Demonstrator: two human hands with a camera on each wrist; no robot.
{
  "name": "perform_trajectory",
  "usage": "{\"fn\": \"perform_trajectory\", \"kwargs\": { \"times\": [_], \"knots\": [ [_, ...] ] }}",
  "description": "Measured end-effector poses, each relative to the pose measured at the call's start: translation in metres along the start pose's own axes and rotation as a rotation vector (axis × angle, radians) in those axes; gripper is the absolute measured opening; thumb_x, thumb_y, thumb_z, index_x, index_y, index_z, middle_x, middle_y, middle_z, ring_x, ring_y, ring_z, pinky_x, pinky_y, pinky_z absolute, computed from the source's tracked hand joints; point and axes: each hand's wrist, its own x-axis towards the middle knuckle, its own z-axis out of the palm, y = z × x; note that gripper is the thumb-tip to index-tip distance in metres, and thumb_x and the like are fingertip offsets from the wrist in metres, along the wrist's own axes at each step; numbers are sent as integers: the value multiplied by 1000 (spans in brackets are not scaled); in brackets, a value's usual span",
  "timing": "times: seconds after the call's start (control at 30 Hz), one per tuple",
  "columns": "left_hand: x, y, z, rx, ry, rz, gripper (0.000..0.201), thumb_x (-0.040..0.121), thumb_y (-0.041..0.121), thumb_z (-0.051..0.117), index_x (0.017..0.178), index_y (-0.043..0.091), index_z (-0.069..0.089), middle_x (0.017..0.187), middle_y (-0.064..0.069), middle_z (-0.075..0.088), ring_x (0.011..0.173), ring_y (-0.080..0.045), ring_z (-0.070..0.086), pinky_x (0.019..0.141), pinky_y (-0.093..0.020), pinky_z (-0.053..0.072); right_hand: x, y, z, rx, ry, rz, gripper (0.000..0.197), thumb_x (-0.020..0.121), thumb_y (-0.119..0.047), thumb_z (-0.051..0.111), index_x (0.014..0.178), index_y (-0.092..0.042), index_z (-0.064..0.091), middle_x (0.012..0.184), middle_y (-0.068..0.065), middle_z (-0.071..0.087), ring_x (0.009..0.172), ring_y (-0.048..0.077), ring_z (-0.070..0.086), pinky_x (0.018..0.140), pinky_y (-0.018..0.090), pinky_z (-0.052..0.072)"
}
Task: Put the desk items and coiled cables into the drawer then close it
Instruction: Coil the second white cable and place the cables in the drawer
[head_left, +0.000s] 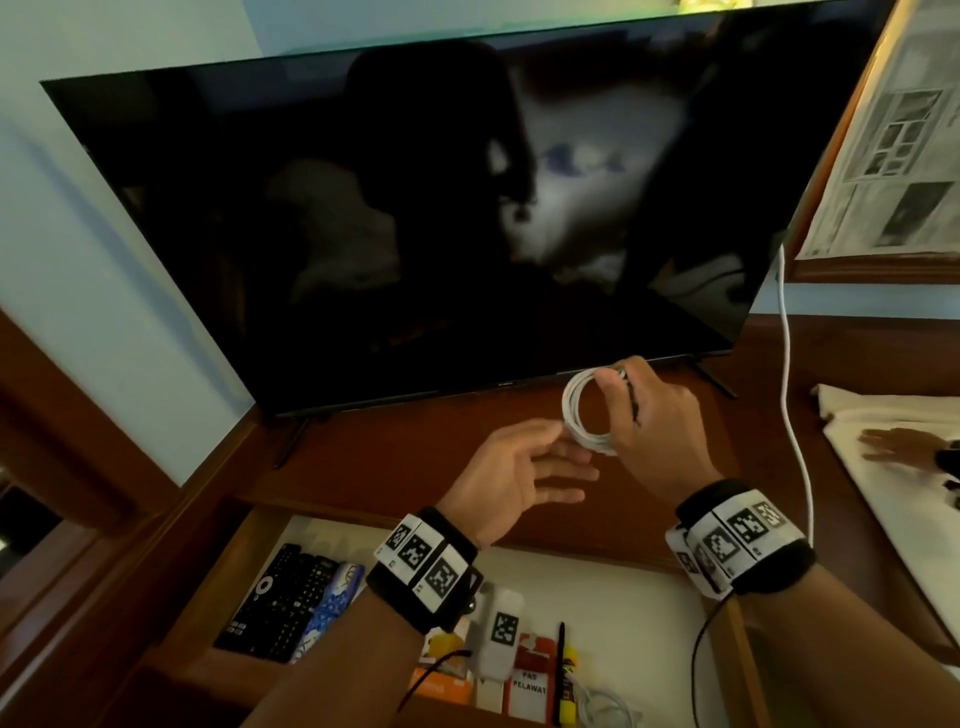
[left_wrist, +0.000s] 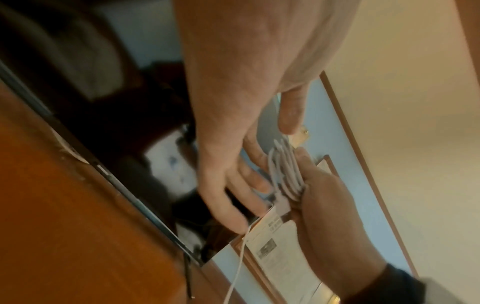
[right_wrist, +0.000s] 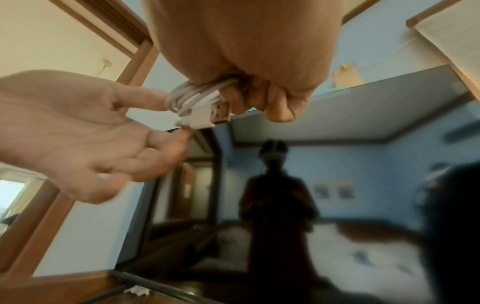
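Right hand (head_left: 655, 426) grips coiled white cable (head_left: 584, 415).

the right hand (head_left: 654, 421) covers the near right side of the white coiled cable (head_left: 584, 415). the left wrist band (head_left: 423, 569) hides part of the open drawer (head_left: 644, 613). a second white cable (head_left: 605, 709), perhaps coiled, is cut off by the near edge. the tv (head_left: 415, 234) reflection is blurred.
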Motion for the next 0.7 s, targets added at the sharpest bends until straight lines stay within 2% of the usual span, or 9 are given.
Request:
{"fn": "perform_trajectory", "kwargs": {
  "times": [0.17,0.27,0.37,0.43,0.5,0.6,0.63,0.7],
  "knots": [
    [0,-1,-5,106,-10,42,21,106,13,53,117,2,66,128,-16,69,122,-33,66,105,-55,52,-1,4,1,40,-26,49,26,106,-34,45,90,-17,56,50,-4,50,38,10,46,39,21,29],
    [2,2,-3,75,-8,9,15,104,7,54,112,-1,64,116,-22,70,107,-36,71,98,-52,57,-1,2,2,51,-29,52,26,106,-33,44,90,-17,55,50,-5,49,38,11,46,39,21,30],
    [3,12,-18,20,44,-45,15,101,7,59,108,-4,66,104,-34,67,87,-36,71,80,-40,61,-4,3,-1,-27,-27,18,24,106,-34,45,87,-20,51,48,-8,43,36,8,43,38,21,26],
    [1,24,-27,-88,60,-80,14,100,6,59,105,-4,68,97,-28,67,80,-29,70,72,-33,60,-6,4,-4,-89,-23,-27,27,105,-36,42,88,-18,53,48,-13,37,34,4,36,38,18,21],
    [-1,34,-24,-241,106,-91,13,99,4,59,100,-2,70,90,-19,69,78,-24,71,70,-28,61,-8,3,-2,-142,-18,-52,31,105,-36,41,90,-14,56,50,-15,35,34,3,31,38,17,19],
    [1,32,-8,-350,214,10,13,98,2,62,94,-3,73,91,-21,74,83,-26,75,75,-28,62,-10,-2,8,-158,-12,-33,29,105,-35,43,92,-13,57,54,-17,37,35,0,32,40,14,18],
    [2,27,-3,-291,264,71,12,98,3,63,97,-4,73,92,-21,75,83,-26,74,75,-28,62,-10,-3,10,-147,-9,-15,29,105,-34,43,92,-12,57,53,-18,37,36,-1,33,41,14,18],
    [4,14,5,-61,386,191,11,96,9,70,100,0,75,89,-13,74,77,-22,67,68,-28,57,-9,-4,12,-126,-13,15,29,106,-34,42,95,-12,57,52,-15,40,36,2,37,41,17,20]
  ]
}}
